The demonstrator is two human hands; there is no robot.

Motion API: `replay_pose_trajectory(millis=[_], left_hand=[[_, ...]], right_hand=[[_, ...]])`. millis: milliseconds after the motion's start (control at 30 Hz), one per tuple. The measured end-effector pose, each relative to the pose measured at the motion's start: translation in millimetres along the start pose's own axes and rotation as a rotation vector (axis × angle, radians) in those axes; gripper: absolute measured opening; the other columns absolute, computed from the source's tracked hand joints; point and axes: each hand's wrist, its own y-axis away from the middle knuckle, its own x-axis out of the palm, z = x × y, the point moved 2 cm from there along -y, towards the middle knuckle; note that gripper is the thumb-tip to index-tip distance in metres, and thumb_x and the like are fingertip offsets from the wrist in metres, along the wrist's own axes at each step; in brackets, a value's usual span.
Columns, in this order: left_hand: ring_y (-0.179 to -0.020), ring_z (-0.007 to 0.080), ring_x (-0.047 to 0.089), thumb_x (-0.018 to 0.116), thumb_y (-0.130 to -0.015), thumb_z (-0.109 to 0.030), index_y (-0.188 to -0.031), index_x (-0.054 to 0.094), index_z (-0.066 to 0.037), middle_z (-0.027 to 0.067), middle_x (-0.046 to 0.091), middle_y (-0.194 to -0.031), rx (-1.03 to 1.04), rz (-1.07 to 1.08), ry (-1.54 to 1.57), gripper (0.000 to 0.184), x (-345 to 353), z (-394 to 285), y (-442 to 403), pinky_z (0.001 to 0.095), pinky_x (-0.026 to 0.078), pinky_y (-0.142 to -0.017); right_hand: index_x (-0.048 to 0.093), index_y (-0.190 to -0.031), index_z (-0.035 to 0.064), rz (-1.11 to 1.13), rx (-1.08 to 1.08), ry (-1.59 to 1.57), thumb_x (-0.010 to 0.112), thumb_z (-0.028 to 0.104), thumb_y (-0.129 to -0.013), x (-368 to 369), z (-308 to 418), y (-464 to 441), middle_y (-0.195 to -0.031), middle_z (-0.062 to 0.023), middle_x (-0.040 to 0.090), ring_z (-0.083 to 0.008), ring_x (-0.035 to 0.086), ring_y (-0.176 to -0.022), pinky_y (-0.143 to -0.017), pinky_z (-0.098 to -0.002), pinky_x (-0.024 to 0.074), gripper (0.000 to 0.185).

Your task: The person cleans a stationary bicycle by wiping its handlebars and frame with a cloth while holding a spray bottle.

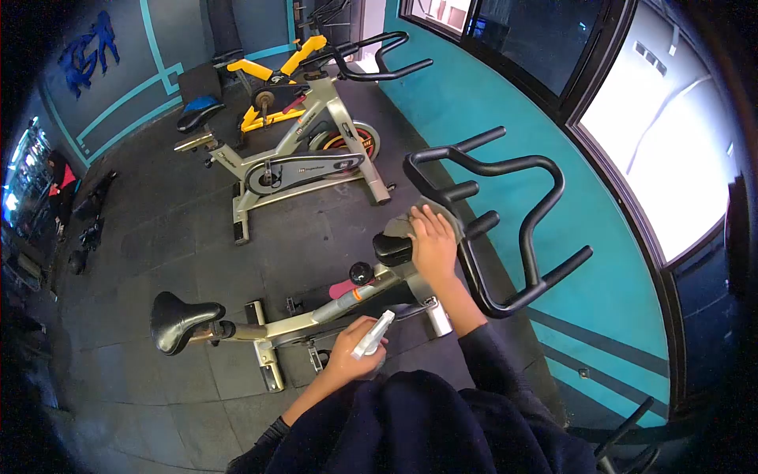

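My left hand (353, 355) is wrapped around a spray bottle with a white trigger head (373, 335); most of the bottle is hidden by the hand and my clothing. My right hand (434, 241) presses a grey cloth (401, 227) onto the front of the nearest exercise bike (296, 325), just below its handlebar. The black handlebar (527, 229) curves out to the right of that hand. Below the cloth is a black part of the bike (388, 249), and a round black knob (361, 273) sits on the frame. The black saddle (180, 320) is at the left end.
A silver exercise bike (304, 170) stands beyond the near one, with a yellow bike (276, 79) behind it. A teal wall (489, 134) with windows (545, 39) runs along the right. Another handlebar (632, 430) shows at the lower right. Dark tiles (150, 387) cover the floor.
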Motion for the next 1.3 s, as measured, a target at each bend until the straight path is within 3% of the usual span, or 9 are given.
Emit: replay_pose_trajectory(millis=[367,433,500,567,633,700,833,1033,1300], left_hand=[[-0.078,0.031,0.061,0.062,-0.069,-0.006,-0.094,0.059,0.0,0.0127,0.056,-0.088,0.043,0.116,-0.085,0.026,17,4,0,0.035,0.049,-0.072],[-0.077,0.0317,0.06,0.062,-0.069,-0.007,-0.092,0.059,0.0,0.013,0.056,-0.087,0.048,0.145,-0.101,0.025,20,4,-3,0.0352,0.049,-0.072],[-0.077,0.0327,0.059,0.062,-0.069,-0.007,-0.09,0.058,0.0,0.0137,0.055,-0.085,0.049,0.16,-0.147,0.022,23,0,-5,0.0361,0.048,-0.071],[-0.078,0.0331,0.059,0.062,-0.069,-0.008,-0.091,0.058,-0.001,0.0138,0.056,-0.086,0.058,0.194,-0.146,0.023,25,-5,-8,0.0368,0.049,-0.072],[-0.079,0.0335,0.059,0.063,-0.068,-0.008,-0.091,0.059,-0.001,0.014,0.056,-0.087,0.062,0.22,-0.147,0.024,30,-4,-8,0.0374,0.049,-0.073],[-0.078,0.0299,0.059,0.064,-0.068,-0.009,-0.089,0.06,-0.004,0.0113,0.058,-0.082,0.154,0.182,-0.157,0.021,37,4,-8,0.0367,0.05,-0.072],[-0.078,0.0298,0.06,0.064,-0.068,-0.008,-0.087,0.06,-0.005,0.0115,0.059,-0.083,0.215,0.195,-0.16,0.02,47,14,-7,0.037,0.05,-0.072],[-0.084,0.0234,0.063,0.063,-0.07,-0.006,-0.095,0.062,-0.003,0.0098,0.06,-0.089,0.082,0.235,-0.016,0.025,44,3,-6,0.0327,0.051,-0.075],[-0.083,0.0286,0.063,0.062,-0.069,-0.006,-0.096,0.06,-0.001,0.0117,0.059,-0.093,0.001,0.177,-0.038,0.028,31,5,-2,0.0353,0.05,-0.075]], right_hand=[[0.059,-0.107,0.0025,0.162,-0.072,-0.541,0.057,0.013,-0.086,-5,54,21,-0.116,-0.0093,0.064,-0.0239,0.055,-0.117,-0.101,-0.0375,0.0379,0.024],[0.056,-0.113,-0.0008,0.438,0.469,-0.897,0.056,0.018,-0.091,-19,50,30,-0.114,-0.0146,0.063,-0.0257,0.056,-0.114,-0.098,-0.035,0.0394,0.029],[0.052,-0.122,-0.0007,0.27,0.565,-0.943,0.053,0.024,-0.095,-20,37,57,-0.117,-0.016,0.061,-0.0268,0.056,-0.112,-0.096,-0.0355,0.0416,0.037],[0.049,-0.129,0.0029,0.002,1.137,-1.486,0.052,0.031,-0.096,-64,22,68,-0.122,-0.0144,0.058,-0.0264,0.055,-0.111,-0.094,-0.0379,0.0439,0.044],[0.047,-0.131,0.0055,-0.211,1.119,-1.781,0.049,0.041,-0.096,-95,-10,77,-0.125,-0.01,0.055,-0.0265,0.054,-0.111,-0.092,-0.0386,0.0452,0.05],[0.045,-0.132,0.0051,-0.486,1.152,-1.726,0.045,0.048,-0.095,-131,-32,75,-0.124,-0.011,0.055,-0.0249,0.054,-0.111,-0.093,-0.0381,0.0444,0.057],[0.036,-0.139,0.0017,-0.503,0.724,-1.652,0.037,0.05,-0.097,-150,-63,67,-0.135,-0.0129,0.047,-0.0286,0.049,-0.12,-0.1,-0.0407,0.0392,0.063],[0.035,-0.143,0.0104,0.166,-0.009,0.295,0.058,0.045,-0.085,-51,-36,36,-0.149,-0.0122,0.031,-0.0368,0.026,-0.137,-0.111,-0.0494,0.0224,0.071],[0.034,-0.142,0.0075,0.223,-0.009,0.359,0.058,0.054,-0.079,-18,-44,14,-0.148,-0.0153,0.029,-0.0347,0.029,-0.135,-0.112,-0.0483,0.0215,0.081]])
